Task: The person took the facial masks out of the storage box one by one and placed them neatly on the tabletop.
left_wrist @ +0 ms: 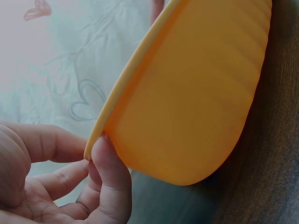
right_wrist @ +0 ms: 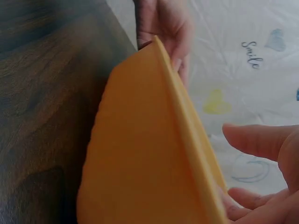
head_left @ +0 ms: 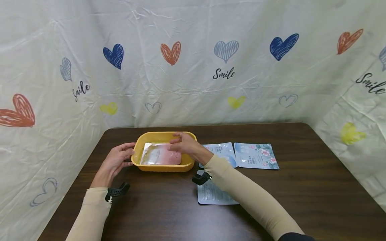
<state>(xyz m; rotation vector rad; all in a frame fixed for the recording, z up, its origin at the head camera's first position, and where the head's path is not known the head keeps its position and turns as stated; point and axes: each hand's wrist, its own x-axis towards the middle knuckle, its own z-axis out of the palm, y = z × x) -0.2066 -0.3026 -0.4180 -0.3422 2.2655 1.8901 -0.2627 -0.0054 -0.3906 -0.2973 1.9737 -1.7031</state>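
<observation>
A yellow plastic basket (head_left: 163, 168) stands at the back left of the table. Inside it lies a pink and silver sachet (head_left: 158, 155), flat and printed. My left hand (head_left: 116, 159) is at the basket's left end; in the left wrist view, thumb and fingers pinch the rim (left_wrist: 122, 84). Over the basket's right part is my right hand (head_left: 187, 145), its fingers reaching inside above the sachet's right end. In the right wrist view its thumb (right_wrist: 252, 140) is stretched away from the other fingers, whose tips are partly hidden by the basket wall.
Right of the basket lie a blue sachet (head_left: 221, 150) and another with pink flowers (head_left: 256, 156). A third light blue sachet (head_left: 214, 194) lies nearer, partly beneath the right forearm. A white cloth (head_left: 193, 83) with hearts hangs behind the dark wooden table (head_left: 159, 207).
</observation>
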